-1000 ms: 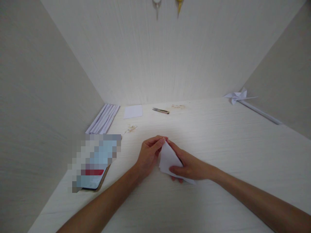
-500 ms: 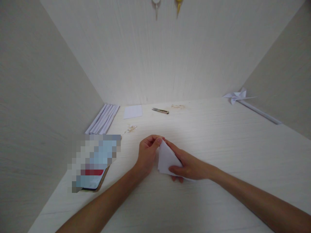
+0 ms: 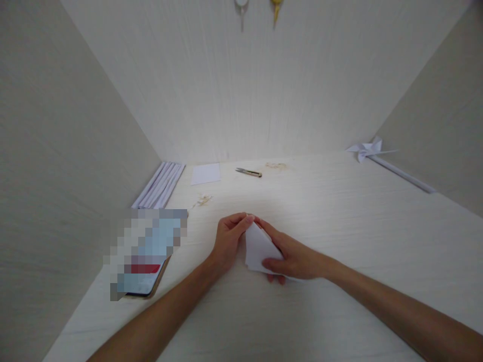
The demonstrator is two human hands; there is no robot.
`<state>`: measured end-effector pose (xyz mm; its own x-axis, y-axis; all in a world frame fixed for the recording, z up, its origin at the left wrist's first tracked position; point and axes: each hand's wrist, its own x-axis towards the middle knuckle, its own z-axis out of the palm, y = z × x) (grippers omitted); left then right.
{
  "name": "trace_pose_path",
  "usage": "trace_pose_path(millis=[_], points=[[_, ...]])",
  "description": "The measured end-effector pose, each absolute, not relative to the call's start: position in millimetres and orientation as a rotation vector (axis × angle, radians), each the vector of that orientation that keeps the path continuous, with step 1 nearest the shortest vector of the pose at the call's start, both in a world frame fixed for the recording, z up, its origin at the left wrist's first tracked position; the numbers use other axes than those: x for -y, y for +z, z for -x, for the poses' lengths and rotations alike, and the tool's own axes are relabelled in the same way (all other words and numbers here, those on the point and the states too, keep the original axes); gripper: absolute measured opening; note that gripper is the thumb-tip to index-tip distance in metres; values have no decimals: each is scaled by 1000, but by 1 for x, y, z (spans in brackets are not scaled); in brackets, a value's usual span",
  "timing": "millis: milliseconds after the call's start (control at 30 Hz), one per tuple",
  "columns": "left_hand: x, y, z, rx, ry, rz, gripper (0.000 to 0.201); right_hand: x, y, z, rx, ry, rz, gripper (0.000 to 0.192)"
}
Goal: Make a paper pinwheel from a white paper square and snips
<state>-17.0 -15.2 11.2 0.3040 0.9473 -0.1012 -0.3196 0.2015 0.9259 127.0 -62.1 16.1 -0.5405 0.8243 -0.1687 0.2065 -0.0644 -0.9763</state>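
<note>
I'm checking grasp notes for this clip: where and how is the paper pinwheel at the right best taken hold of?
Probably across the middle of its stick, coming from above and the left. The stick is long and slim and lies close along the right wall, which crowds its other side, while the thin folded blades look easy to crush.

— By what is the desk (image 3: 358,226) being enclosed?
— Three sides are being closed off by a pale, faintly streaked back wall (image 3: 256,90), a greyer left wall (image 3: 64,125) and a similar right wall (image 3: 441,105).
— And how is it being lit?
— The desk's rear is being lit brightest, while the side walls are being left dimmer.
</note>
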Motion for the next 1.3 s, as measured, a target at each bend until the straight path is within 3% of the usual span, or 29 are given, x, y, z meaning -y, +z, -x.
trace_pose_path(millis=[533, 867, 1100, 1300], points=[[16, 13, 16, -776, 1125, -873, 13, 62, 18, -128, 1734, 1663, 1079, 83], [9, 13, 18, -736, 1109, -864, 36, 61, 20, -128, 1716, 1679, 1078, 86], [10, 7, 21, -781, 1033, -1078, 18, 61, 19, -127, 1708, 1645, 1108, 84], [7, 2, 22, -849, 1163, -1048, 15, 60, 17, -129, 1684, 1647, 1101, 80]])
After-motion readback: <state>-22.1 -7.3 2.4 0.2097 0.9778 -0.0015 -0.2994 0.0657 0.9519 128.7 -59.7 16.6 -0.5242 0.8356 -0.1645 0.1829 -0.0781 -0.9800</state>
